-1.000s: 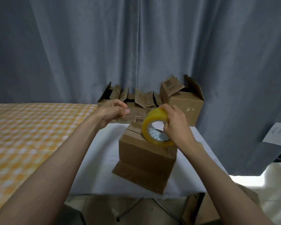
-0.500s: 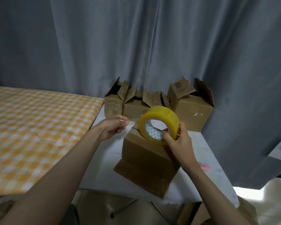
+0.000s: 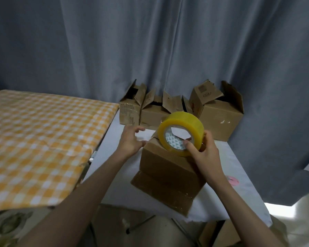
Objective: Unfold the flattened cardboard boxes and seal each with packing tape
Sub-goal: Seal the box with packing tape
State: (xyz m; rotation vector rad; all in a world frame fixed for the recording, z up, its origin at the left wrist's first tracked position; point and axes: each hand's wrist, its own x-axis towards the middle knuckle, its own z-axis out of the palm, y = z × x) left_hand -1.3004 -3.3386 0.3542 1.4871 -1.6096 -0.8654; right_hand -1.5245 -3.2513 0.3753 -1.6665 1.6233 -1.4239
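Note:
A brown cardboard box (image 3: 165,172) stands on the white table (image 3: 114,179), with one flap lying flat at its base toward me. My right hand (image 3: 203,154) grips a yellow roll of packing tape (image 3: 183,121) and holds it upright on the box's top. My left hand (image 3: 130,142) hovers at the box's top left corner. Its fingers are loosely spread and blurred, and its thumb is close to the box edge. I see no tape strip between the two hands.
Three opened cardboard boxes (image 3: 219,113) stand in a row at the table's back edge against a blue curtain (image 3: 150,50). An orange checked cloth (image 3: 39,139) covers the surface to the left. More cardboard (image 3: 227,234) lies under the table at the lower right.
The roll has been turned upright in my right hand, on the box top. My left hand has come down from behind the box to its top left corner and loosened its pinch.

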